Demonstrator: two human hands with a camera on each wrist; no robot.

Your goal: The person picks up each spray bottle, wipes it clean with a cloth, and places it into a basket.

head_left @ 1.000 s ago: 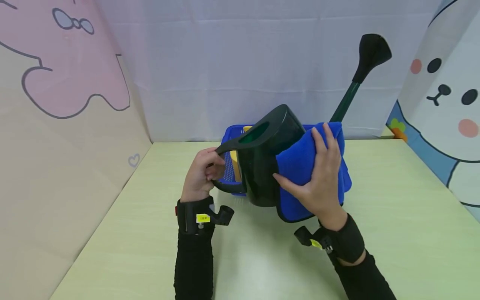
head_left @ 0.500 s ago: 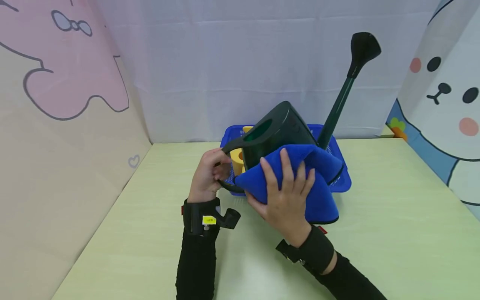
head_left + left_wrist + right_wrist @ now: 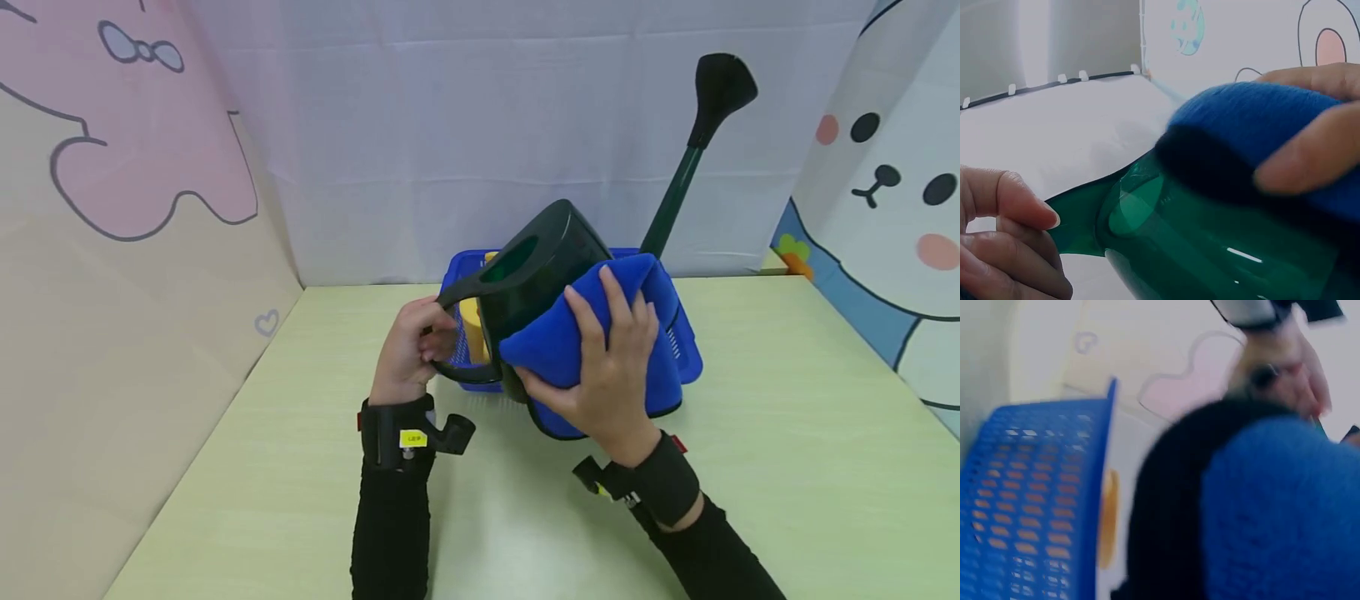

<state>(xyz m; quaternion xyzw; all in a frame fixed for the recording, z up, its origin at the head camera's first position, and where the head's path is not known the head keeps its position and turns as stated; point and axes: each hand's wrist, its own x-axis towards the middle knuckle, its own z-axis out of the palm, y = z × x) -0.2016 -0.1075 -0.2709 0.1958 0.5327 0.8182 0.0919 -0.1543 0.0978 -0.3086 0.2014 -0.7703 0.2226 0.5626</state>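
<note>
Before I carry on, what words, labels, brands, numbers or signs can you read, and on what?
Nothing reads clearly.
Left-wristband yellow label: marked, too small to read.
Right-wristband yellow label: too small and angled to read.
Watering can, blue cloth, basket: no lettering seen.

A pale yellow-green table [image 3: 247,467] carries a blue perforated basket [image 3: 687,354] near its back edge.

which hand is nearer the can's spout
Right. The right hand presses the cloth against the can, below and to the left of the spout in the head view. The left hand is farther off, its grip on the handle at the can's opposite side.
</note>
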